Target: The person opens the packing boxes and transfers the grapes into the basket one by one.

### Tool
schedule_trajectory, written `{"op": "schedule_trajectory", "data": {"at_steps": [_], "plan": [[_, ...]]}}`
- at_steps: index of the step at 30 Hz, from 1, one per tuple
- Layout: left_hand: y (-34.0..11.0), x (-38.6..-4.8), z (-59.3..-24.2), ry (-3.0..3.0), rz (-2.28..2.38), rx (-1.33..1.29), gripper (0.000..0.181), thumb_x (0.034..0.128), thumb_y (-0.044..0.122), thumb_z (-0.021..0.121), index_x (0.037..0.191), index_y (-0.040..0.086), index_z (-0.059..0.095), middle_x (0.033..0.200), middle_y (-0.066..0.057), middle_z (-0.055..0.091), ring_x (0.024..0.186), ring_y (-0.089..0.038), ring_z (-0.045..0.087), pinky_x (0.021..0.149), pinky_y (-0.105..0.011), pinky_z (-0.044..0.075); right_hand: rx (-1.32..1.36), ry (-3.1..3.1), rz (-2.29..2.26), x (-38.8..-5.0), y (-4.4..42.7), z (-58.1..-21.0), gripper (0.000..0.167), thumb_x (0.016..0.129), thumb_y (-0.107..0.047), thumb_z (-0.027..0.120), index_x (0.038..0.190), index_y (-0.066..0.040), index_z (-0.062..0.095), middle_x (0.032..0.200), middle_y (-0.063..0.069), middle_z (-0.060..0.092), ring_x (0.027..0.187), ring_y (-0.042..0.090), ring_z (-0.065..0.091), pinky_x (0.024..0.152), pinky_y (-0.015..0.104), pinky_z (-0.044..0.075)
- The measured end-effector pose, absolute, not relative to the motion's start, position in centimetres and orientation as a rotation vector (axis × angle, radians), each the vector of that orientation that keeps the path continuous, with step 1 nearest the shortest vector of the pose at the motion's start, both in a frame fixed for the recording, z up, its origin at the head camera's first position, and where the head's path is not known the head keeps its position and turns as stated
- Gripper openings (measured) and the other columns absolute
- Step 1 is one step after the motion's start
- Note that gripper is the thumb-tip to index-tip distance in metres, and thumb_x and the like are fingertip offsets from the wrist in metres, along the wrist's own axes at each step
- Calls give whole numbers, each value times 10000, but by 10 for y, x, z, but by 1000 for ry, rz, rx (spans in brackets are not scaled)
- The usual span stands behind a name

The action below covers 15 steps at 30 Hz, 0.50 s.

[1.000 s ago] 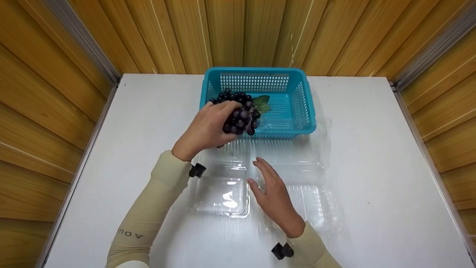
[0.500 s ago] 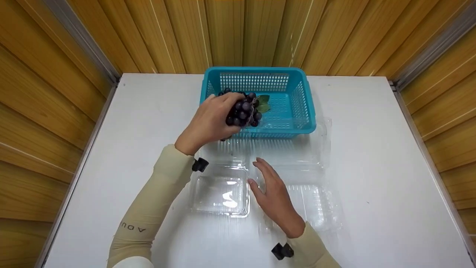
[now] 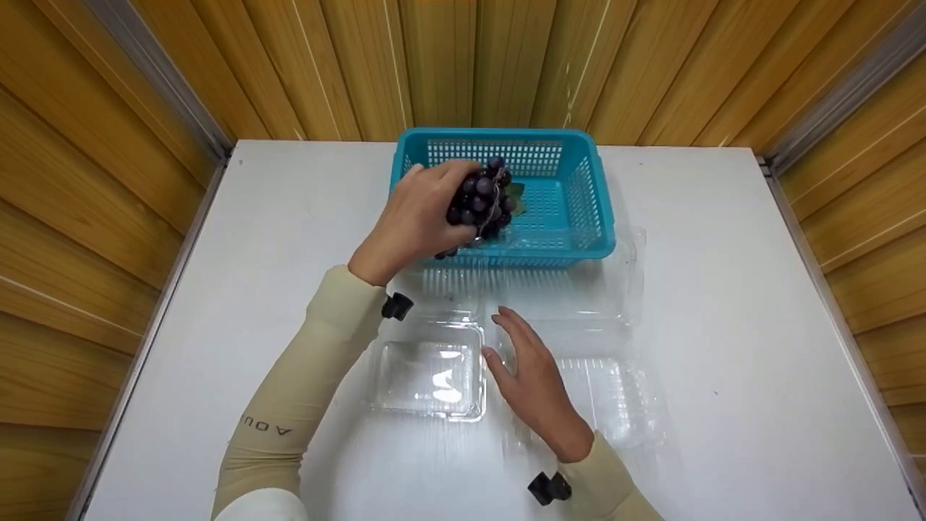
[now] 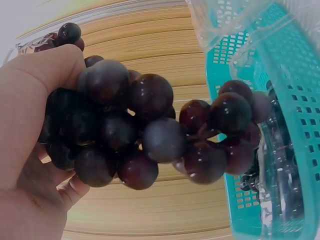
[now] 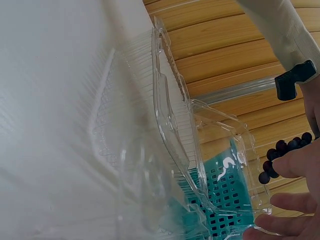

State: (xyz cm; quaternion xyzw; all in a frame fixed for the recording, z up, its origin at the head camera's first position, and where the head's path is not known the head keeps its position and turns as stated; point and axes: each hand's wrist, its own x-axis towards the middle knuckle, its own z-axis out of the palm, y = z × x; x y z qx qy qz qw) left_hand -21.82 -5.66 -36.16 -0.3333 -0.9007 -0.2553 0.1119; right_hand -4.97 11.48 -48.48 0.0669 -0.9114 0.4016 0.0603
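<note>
My left hand (image 3: 419,210) grips a bunch of dark purple grapes (image 3: 481,199) over the near left part of a blue perforated basket (image 3: 604,217). In the left wrist view the thumb and fingers curl round the grapes (image 4: 115,125), and part of the bunch hangs free. More dark grapes (image 4: 282,165) lie inside the basket, with green leaves (image 3: 516,197) showing beside the held bunch. My right hand (image 3: 539,387), fingers extended and holding nothing, is by the clear plastic containers (image 3: 434,380). Whether it touches one, I cannot tell.
The clear containers with open lids stand side by side on the white table (image 3: 723,325), and their far parts (image 3: 579,289) reach the basket's front. Wood-patterned walls (image 3: 506,65) close off the back and both sides.
My left hand has moved away from me and slightly right, lifting the grape bunch and turning it a little. The right hand and the containers have stayed where they were.
</note>
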Motion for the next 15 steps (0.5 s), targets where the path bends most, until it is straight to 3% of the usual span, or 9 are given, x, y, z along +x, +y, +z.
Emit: {"op": "schedule_trajectory", "data": {"at_steps": [15], "plan": [[-49, -226, -350, -2621, -702, -953, 645, 810, 332, 741, 1366, 127, 486, 1350, -61, 586, 1190, -220, 567, 949, -389, 459, 198, -2767, 1222, -50, 115, -486, 470, 936, -250, 638, 1366, -122, 499, 1478, 93, 459, 1376, 242, 443, 1097, 449, 398]]}}
